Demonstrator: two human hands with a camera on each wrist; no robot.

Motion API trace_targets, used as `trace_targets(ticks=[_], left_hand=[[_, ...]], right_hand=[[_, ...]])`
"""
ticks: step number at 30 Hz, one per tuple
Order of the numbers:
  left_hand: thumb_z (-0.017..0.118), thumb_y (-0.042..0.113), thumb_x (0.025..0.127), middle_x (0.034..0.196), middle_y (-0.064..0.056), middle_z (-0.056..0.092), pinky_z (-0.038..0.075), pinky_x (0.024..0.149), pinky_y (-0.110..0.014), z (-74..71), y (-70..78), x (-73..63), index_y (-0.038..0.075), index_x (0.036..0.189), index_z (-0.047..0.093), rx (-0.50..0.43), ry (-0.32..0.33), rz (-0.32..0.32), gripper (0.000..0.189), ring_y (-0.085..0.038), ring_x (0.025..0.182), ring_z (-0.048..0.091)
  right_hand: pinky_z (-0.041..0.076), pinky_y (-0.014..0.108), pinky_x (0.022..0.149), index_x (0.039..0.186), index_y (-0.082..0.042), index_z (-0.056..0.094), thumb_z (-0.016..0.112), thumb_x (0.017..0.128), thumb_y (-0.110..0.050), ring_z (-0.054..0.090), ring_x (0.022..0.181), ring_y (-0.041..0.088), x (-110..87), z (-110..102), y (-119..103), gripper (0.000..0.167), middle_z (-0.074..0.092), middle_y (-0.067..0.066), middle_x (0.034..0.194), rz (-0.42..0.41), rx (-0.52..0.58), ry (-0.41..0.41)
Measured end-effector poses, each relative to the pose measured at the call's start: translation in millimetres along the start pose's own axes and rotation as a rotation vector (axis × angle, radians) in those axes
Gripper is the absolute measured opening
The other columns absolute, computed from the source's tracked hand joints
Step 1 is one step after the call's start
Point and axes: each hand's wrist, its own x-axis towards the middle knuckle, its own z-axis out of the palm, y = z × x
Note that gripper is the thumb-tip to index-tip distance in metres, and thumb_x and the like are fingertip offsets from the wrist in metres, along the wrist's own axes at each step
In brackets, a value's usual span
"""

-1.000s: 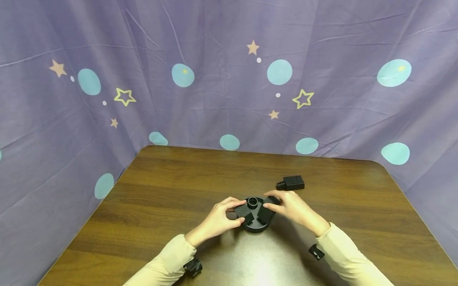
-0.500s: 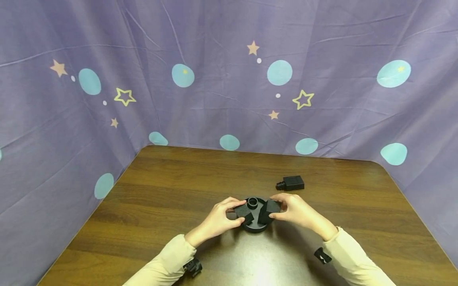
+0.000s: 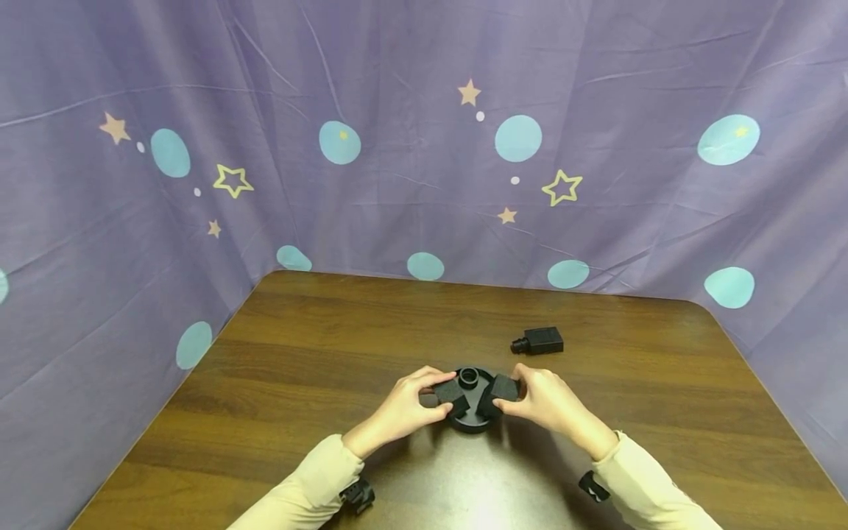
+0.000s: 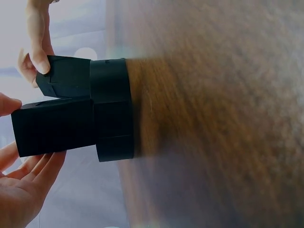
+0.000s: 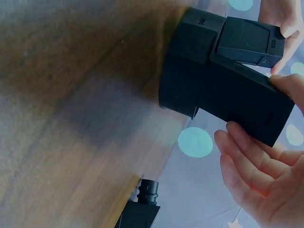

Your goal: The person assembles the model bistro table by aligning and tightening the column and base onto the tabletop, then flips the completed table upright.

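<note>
A black round base [image 3: 472,422] with a central hub [image 3: 468,377] sits on the brown table [image 3: 331,353]. Two black blocks stand on it. My left hand [image 3: 445,395] pinches the left block [image 3: 454,394] between thumb and fingers. My right hand [image 3: 509,388] grips the outer end of the right block [image 3: 501,386]. In the left wrist view the base [image 4: 111,109] carries the left block [image 4: 54,126], with my left hand [image 4: 12,137] round it. In the right wrist view my right hand [image 5: 259,111] holds the right block [image 5: 247,102] against the base [image 5: 187,71].
A third black block with a small nozzle [image 3: 538,341] lies loose on the table behind my right hand, also seen as the nozzle block [image 5: 140,209] in the right wrist view. A purple curtain [image 3: 424,147] with stars and dots surrounds the table's far and side edges.
My right hand has slid from over the base's top to the outer end of the right block and now grips it. The left hand and the base have stayed put.
</note>
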Motion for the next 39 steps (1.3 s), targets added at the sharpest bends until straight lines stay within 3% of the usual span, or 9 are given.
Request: trace_targets(ticks=[3,11,15,20,24,27,34,39], left_hand=[[0.068,0.002,0.072,0.101,-0.01,0.059,0.05,0.078,-0.028,3.7,-12.3,-0.2,-0.004,0.112,0.058,0.016,0.002,-0.004,0.042,-0.023,0.093,0.057],[0.066,0.007,0.073,0.102,-0.004,0.06,0.048,0.078,-0.024,-0.4,-20.2,0.1,0.003,0.114,0.058,0.075,0.024,0.018,0.042,-0.013,0.09,0.056],[0.066,0.006,0.073,0.103,-0.007,0.06,0.048,0.081,-0.029,-4.2,-23.7,1.1,0.002,0.114,0.057,0.091,0.044,0.008,0.042,-0.017,0.092,0.057],[0.065,0.0,0.073,0.105,-0.011,0.058,0.048,0.083,-0.03,-9.0,-28.8,3.6,-0.003,0.111,0.058,0.04,0.079,-0.007,0.039,-0.023,0.098,0.056],[0.066,-0.002,0.073,0.105,-0.012,0.057,0.048,0.083,-0.03,-11.3,-33.4,6.1,-0.003,0.107,0.06,0.011,0.12,0.005,0.035,-0.025,0.1,0.055],[0.065,-0.003,0.073,0.106,-0.012,0.057,0.048,0.083,-0.03,-12.0,-36.1,8.9,-0.002,0.106,0.06,-0.002,0.137,0.012,0.033,-0.026,0.1,0.055],[0.064,-0.003,0.076,0.107,-0.014,0.056,0.047,0.083,-0.027,-11.6,-37.6,14.7,-0.002,0.103,0.062,-0.01,0.169,-0.04,0.028,-0.025,0.1,0.055],[0.066,-0.004,0.073,0.105,-0.014,0.057,0.048,0.081,-0.032,-11.3,-32.5,15.1,-0.001,0.098,0.064,0.035,0.251,-0.019,0.025,-0.026,0.095,0.058]], right_hand=[[0.034,0.018,0.044,0.074,-0.011,0.053,0.073,0.066,-0.036,0.039,0.046,0.001,-1.6,0.7,-2.9,0.033,0.044,-0.011,0.052,0.024,-0.022,0.021],[0.032,0.019,0.043,0.072,-0.014,0.052,0.069,0.069,-0.046,0.038,0.045,0.001,-6.1,2.5,-10.2,0.036,0.041,-0.012,0.052,0.042,-0.045,0.005],[0.036,0.017,0.045,0.074,-0.015,0.053,0.064,0.074,-0.047,0.041,0.048,-0.001,-6.3,3.1,-9.6,0.034,0.045,-0.013,0.055,-0.032,0.032,-0.036],[0.046,0.023,0.056,0.084,-0.008,0.061,0.061,0.081,-0.035,0.051,0.062,0.0,-6.8,4.1,-6.0,0.027,0.057,-0.008,0.07,-0.176,0.183,-0.107],[0.049,0.026,0.062,0.09,-0.007,0.063,0.059,0.084,-0.029,0.055,0.068,0.004,-5.7,5.3,-2.4,0.023,0.06,-0.006,0.077,-0.204,0.254,-0.138],[0.049,0.026,0.062,0.09,-0.007,0.063,0.059,0.085,-0.026,0.055,0.069,0.004,-3.4,4.7,0.9,0.021,0.061,-0.006,0.078,-0.205,0.274,-0.134],[0.049,0.025,0.065,0.092,-0.004,0.064,0.06,0.084,-0.022,0.056,0.072,0.004,3.2,1.8,19.0,0.02,0.062,-0.004,0.082,-0.181,0.264,-0.099],[0.05,0.028,0.068,0.091,-0.004,0.064,0.06,0.084,-0.018,0.058,0.075,0.007,8.6,-0.2,38.4,0.017,0.063,-0.002,0.084,-0.17,0.23,-0.04]])
